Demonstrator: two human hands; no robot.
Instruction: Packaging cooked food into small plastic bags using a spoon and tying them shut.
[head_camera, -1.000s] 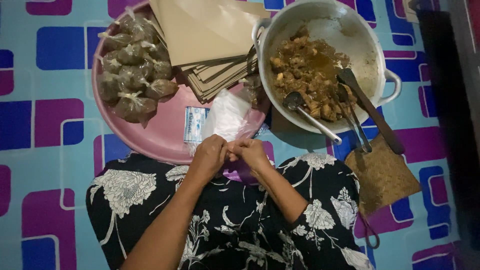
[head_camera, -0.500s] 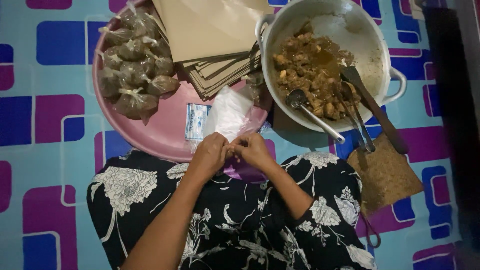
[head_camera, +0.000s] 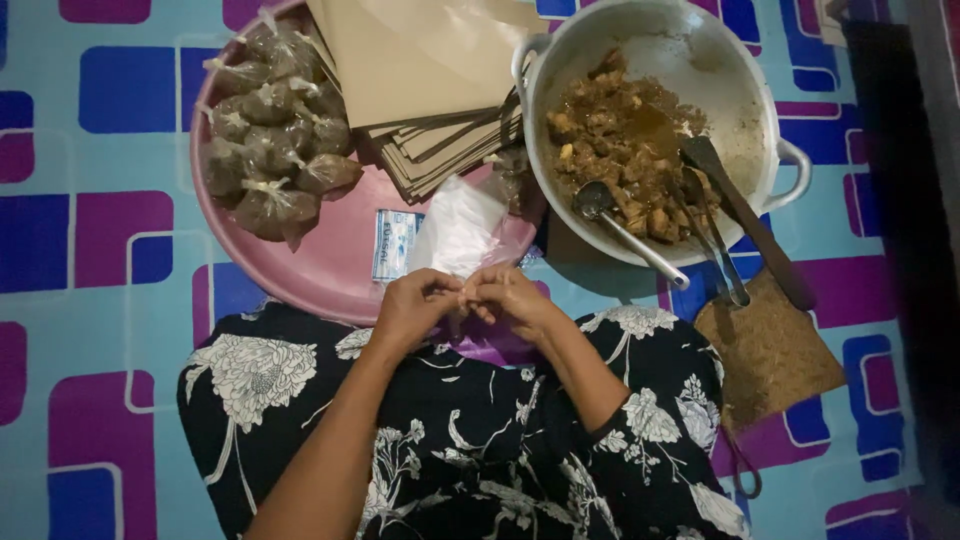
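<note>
Head view looks down on a floor mat of turquoise with purple and blue rounded squares (head_camera: 90, 200), where the left hand (head_camera: 415, 310) and right hand (head_camera: 515, 300) meet fingertip to fingertip, each grip pinched on a clear plastic bag (head_camera: 460, 225) at the near edge of a round pink tray (head_camera: 330, 270). On the tray lie filled tied bags (head_camera: 275, 130) and stacked brown paper sheets (head_camera: 420, 90); right of it stands a white metal pot of brown stew (head_camera: 640, 130) with spoons.
</note>
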